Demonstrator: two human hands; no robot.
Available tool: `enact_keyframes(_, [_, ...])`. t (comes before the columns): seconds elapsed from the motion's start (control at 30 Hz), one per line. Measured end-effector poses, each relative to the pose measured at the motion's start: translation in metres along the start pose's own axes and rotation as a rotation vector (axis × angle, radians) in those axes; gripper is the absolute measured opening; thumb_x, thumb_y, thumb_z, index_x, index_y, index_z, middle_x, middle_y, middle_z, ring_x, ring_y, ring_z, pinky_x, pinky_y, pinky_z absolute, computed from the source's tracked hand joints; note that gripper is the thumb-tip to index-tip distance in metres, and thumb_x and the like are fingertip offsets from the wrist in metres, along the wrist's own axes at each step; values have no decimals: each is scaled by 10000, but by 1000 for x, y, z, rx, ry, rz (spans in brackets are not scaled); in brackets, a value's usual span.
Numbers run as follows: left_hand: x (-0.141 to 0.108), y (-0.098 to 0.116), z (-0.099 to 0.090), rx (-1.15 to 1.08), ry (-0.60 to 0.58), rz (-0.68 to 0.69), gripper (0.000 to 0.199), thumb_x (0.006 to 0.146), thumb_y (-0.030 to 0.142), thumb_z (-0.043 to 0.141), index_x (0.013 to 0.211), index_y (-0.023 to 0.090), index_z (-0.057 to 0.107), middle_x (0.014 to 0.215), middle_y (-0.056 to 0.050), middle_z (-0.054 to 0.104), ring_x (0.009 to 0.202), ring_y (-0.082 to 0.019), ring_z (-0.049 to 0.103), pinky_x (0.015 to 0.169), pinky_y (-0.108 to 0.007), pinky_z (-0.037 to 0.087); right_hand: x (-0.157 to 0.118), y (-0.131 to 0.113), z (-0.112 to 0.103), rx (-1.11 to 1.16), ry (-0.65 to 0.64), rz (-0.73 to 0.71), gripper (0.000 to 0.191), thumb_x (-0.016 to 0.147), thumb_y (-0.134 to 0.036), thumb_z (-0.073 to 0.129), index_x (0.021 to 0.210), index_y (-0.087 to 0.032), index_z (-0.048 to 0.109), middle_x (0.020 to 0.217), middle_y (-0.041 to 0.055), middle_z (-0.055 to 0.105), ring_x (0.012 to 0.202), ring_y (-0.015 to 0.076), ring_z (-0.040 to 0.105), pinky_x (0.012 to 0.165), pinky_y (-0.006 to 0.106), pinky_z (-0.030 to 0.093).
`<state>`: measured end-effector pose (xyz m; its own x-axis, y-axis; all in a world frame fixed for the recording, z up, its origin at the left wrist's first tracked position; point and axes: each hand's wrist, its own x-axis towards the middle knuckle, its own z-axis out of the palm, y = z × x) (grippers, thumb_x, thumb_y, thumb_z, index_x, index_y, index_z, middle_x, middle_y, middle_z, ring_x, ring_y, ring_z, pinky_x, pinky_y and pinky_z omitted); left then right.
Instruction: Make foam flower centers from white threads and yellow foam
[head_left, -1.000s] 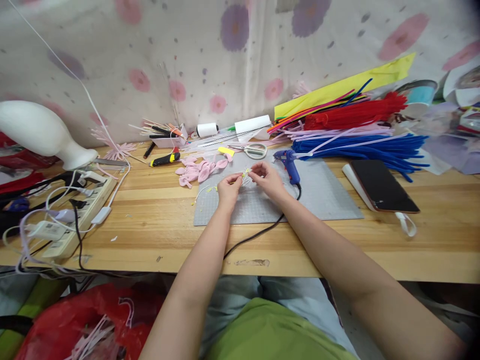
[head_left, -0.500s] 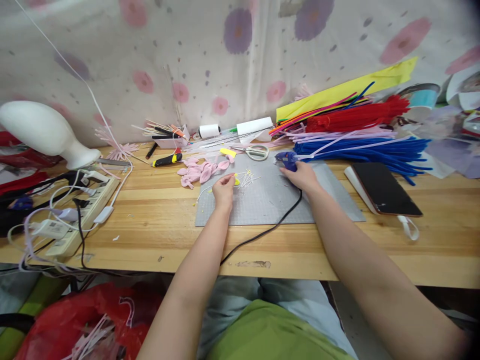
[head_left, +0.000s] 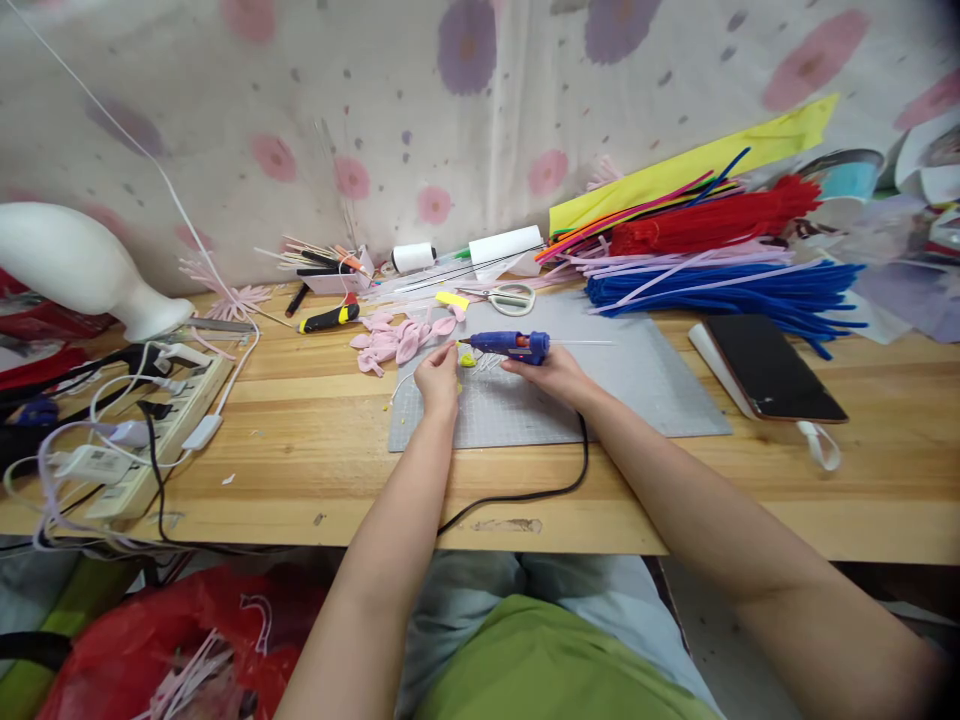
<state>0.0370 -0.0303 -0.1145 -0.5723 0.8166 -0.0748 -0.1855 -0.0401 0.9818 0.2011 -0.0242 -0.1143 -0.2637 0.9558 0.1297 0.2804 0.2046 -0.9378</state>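
My right hand (head_left: 551,374) is wrapped round the handle of a blue glue gun (head_left: 514,346), with a thin clear glue stick (head_left: 581,343) sticking out behind it. The gun points left, its nozzle at the fingertips of my left hand (head_left: 437,377). That hand is pinched closed; a tiny yellow bit shows at its fingertips, too small to name. Under the gun lie thin white stems (head_left: 491,363) and a yellow piece (head_left: 468,360) on the grey cutting mat (head_left: 637,400). Pink fabric-like pieces (head_left: 405,340) lie heaped just beyond my left hand.
Scissors (head_left: 512,298) and a yellow-black utility knife (head_left: 330,318) lie behind the mat. Blue pipe cleaners (head_left: 720,288) and a black phone (head_left: 776,367) are at right. A power strip (head_left: 169,440) with cables stands left. The gun's black cord (head_left: 517,497) crosses the table's front.
My right hand has lifted the glue gun from the mat's back and brought it left, nozzle to my left fingertips. My left hand stays in nearly the same place, still pinched.
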Motion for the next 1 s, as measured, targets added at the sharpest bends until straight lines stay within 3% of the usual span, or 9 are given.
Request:
enact_keyframes(0.3, [0,-2,0,-15,-18,13,141,697,134,618,791,134,722,902,-83,711,828,-153,632,776,-274,472,1,3,2,-165,26,19,471,645,-539,638,930,-170,703,824,24,675,769,205,601,730,318,457])
enact_keyframes(1.0, [-2,-1,0,-13,-31,12,162,692,162,622,817,142,722,933,-80,706,846,-155,620,716,-250,458,1,7,2,-237,31,22,418,654,-551,623,838,-185,706,723,6,658,723,210,602,694,329,467])
